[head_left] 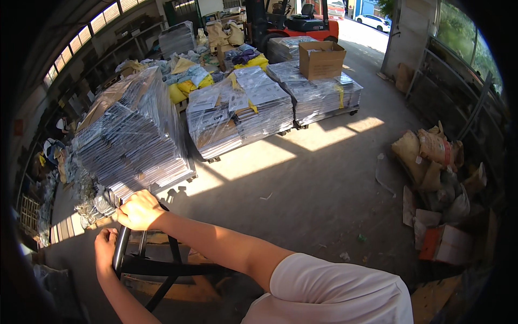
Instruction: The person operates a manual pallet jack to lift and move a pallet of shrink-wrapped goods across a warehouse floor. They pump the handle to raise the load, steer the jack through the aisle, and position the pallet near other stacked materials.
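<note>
A black tubular metal handle (122,252) with a crossbar and slanting struts stands close in front of me, at the lower left. My right hand (139,209) is closed over its upper end, the right arm reaching across from the lower right. Lower down on the left, my left hand (105,249) curls its fingers against the same bar; part of that grip is hidden behind the tube. Below the handle, wooden slats (181,289) show between the struts. Just beyond my hands rises a tall, leaning stack of flat sheets (129,132) wrapped in clear film.
Two lower film-wrapped stacks (237,116) (324,100) stand ahead on pallets, the right one bearing an open cardboard box (322,60). A red forklift (310,26) is behind them. Sacks (426,151) and a white-and-orange box (447,244) lie along the right side. Small scraps dot the concrete floor (302,200).
</note>
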Action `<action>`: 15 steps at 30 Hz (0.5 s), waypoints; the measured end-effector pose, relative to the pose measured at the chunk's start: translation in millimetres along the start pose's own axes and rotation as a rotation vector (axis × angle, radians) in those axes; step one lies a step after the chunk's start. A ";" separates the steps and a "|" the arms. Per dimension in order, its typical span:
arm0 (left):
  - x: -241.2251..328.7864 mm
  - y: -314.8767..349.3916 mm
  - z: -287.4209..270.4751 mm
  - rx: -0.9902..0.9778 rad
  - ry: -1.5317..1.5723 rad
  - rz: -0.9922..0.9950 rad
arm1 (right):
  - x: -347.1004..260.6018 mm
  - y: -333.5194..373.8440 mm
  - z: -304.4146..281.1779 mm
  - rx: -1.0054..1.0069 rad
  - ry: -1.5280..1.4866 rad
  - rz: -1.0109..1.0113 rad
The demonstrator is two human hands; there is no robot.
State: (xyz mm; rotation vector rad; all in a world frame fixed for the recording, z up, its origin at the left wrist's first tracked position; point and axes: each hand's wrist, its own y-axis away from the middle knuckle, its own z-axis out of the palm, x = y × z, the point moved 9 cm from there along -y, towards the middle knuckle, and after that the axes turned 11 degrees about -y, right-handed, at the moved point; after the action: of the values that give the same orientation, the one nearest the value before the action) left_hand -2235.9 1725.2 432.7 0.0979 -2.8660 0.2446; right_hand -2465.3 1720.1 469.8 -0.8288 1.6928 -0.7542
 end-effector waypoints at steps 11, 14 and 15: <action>-72.0 -39.1 46.1 -0.193 0.344 -0.040 | -2.7 6.1 -11.0 0.129 0.015 0.003; -73.8 -38.3 39.5 -0.199 0.400 -0.039 | 0.1 3.1 -8.9 0.114 0.002 0.037; -70.8 -30.9 35.7 -0.183 0.408 -0.030 | -3.5 3.8 -9.2 0.143 0.005 0.003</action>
State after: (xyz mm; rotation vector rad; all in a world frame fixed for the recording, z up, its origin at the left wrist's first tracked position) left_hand -2174.0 1691.6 384.9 0.0489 -2.4642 -0.0066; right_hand -2474.0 1725.8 470.8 -0.7254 1.6233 -0.8657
